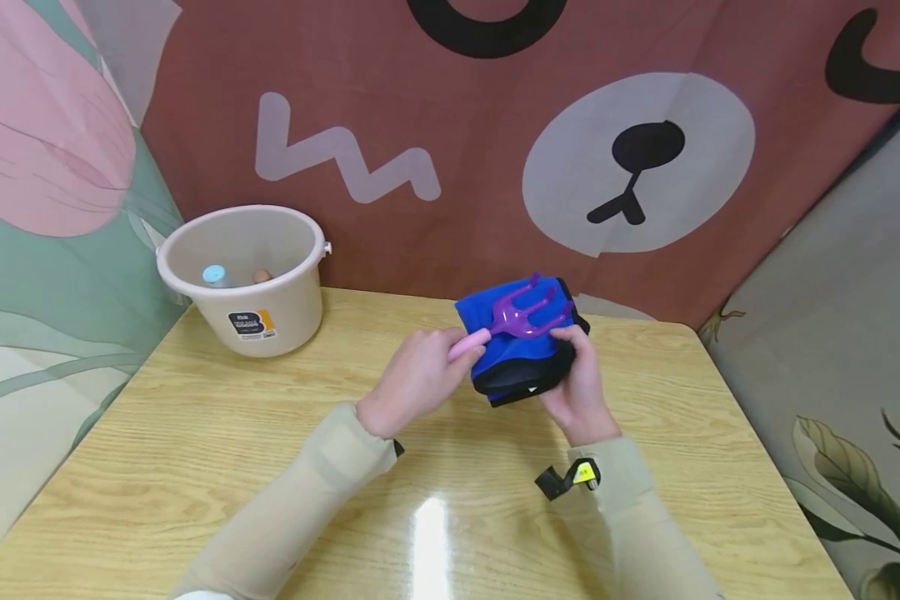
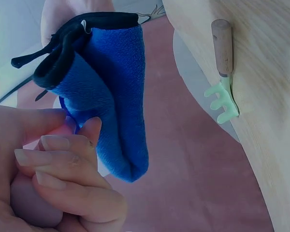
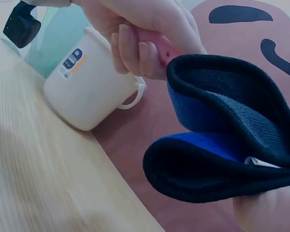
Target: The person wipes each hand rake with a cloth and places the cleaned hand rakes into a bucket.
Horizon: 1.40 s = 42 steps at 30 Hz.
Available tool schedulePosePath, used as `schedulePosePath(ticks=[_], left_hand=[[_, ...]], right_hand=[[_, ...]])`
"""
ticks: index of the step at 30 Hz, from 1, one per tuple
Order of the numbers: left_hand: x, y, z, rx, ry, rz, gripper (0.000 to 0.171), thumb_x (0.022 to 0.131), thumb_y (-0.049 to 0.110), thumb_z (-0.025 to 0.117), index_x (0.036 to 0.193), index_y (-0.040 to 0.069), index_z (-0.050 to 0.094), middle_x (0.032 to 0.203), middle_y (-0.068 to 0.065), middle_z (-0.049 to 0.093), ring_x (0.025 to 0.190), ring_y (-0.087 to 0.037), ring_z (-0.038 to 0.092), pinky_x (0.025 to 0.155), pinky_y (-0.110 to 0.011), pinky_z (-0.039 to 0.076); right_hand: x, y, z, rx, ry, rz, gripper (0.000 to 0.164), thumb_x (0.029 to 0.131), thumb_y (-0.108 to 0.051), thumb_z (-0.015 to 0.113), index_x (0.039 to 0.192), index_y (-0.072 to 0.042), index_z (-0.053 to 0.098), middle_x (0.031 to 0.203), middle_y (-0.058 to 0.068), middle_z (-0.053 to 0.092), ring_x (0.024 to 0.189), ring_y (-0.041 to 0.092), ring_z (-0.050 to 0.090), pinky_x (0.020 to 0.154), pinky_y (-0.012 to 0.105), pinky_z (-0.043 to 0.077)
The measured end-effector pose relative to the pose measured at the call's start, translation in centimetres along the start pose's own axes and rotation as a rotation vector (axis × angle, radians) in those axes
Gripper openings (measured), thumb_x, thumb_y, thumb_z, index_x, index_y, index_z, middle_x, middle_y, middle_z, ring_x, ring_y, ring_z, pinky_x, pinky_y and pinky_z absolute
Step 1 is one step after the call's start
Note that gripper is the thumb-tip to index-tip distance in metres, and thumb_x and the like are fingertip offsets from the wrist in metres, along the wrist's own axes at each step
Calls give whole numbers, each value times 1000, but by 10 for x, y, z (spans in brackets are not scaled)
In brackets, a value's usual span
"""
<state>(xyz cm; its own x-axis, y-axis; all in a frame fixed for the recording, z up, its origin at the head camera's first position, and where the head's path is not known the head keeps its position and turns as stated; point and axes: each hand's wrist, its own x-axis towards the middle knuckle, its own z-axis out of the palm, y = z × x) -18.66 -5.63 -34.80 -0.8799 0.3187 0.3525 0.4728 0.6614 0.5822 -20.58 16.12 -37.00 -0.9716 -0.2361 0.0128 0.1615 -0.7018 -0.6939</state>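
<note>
In the head view, my left hand grips the pink handle of a small purple hand rake, its tines to the right. The rake lies across a folded blue fleece piece with black edging. My right hand holds that piece from the right, thumb on top near the tines. In the right wrist view the fleece shows two black-edged folds with a white tag between them. The left wrist view shows my left fingers curled round the handle, with the blue fleece just beyond.
A beige bucket with a blue-capped item and a brown item inside stands at the table's back left. Another small rake, pale green with a wooden handle, lies on the wooden table. A printed cloth hangs behind.
</note>
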Motion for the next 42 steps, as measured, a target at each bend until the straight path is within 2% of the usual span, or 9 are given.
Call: schedulePosePath(ticks=[6, 11, 17, 23, 26, 31, 35, 38, 42], left_hand=[[-3, -2, -1, -10, -25, 1, 35, 101, 33, 61, 71, 15, 54, 57, 2, 43, 43, -13, 43, 47, -26, 35], [-4, -3, -4, -5, -39, -14, 38, 101, 33, 61, 68, 14, 53, 54, 3, 40, 43, -13, 41, 47, -28, 33], [-5, -5, -7, 19, -53, -35, 45, 101, 39, 58, 65, 14, 50, 54, 4, 36, 44, -12, 37, 49, -29, 31], [-6, -7, -8, 17, -67, -52, 42, 102, 38, 58, 67, 14, 55, 54, 4, 38, 45, -12, 37, 49, -28, 32], [-7, -7, -8, 15, -75, -59, 41, 101, 39, 58, 68, 14, 56, 54, 4, 38, 45, -12, 37, 49, -28, 32], [-7, -8, -9, 30, -64, -81, 38, 100, 38, 61, 72, 14, 59, 54, 3, 40, 43, -13, 38, 46, -28, 31], [-7, -10, -10, 53, -12, -73, 35, 100, 38, 61, 77, 12, 65, 55, 3, 44, 45, -14, 43, 46, -29, 34], [-5, -15, -14, 78, 84, -68, 34, 100, 36, 61, 78, 10, 67, 55, 2, 47, 46, -15, 45, 46, -31, 35], [-3, -22, -26, 84, 193, -79, 32, 99, 30, 62, 77, 7, 68, 55, 0, 47, 46, -17, 45, 46, -33, 37]], right_hand=[[1, -4, -5, -23, 63, 16, 44, 107, -21, 32, 150, -18, 32, 151, 3, 43, 129, 17, 55, 103, 31, 52], [1, -7, -7, -62, 75, 22, 48, 107, -22, 32, 155, -19, 26, 156, 3, 37, 137, 18, 46, 103, 31, 52], [3, -11, -10, -67, 98, 14, 47, 107, -22, 31, 154, -19, 27, 155, 0, 36, 139, 17, 40, 105, 32, 49], [4, -13, -12, -62, 117, 9, 51, 107, -25, 34, 156, -20, 23, 161, 1, 30, 145, 20, 33, 122, 41, 29], [3, -14, -12, -59, 126, 10, 55, 107, -26, 37, 159, -21, 19, 164, 2, 26, 148, 21, 29, 126, 44, 20], [3, -15, -11, -55, 124, 1, 57, 107, -25, 36, 160, -20, 17, 167, 3, 22, 150, 22, 28, 126, 44, 19], [4, -15, -12, -38, 134, 3, 52, 107, -26, 35, 157, -20, 21, 162, 2, 28, 146, 21, 33, 123, 41, 27], [4, -17, -13, -33, 165, 18, 46, 107, -30, 38, 150, -21, 26, 154, 0, 35, 137, 20, 39, 114, 37, 37], [3, -19, -15, -30, 193, 30, 40, 105, -33, 42, 142, -22, 31, 145, -2, 40, 128, 20, 44, 105, 33, 42]])
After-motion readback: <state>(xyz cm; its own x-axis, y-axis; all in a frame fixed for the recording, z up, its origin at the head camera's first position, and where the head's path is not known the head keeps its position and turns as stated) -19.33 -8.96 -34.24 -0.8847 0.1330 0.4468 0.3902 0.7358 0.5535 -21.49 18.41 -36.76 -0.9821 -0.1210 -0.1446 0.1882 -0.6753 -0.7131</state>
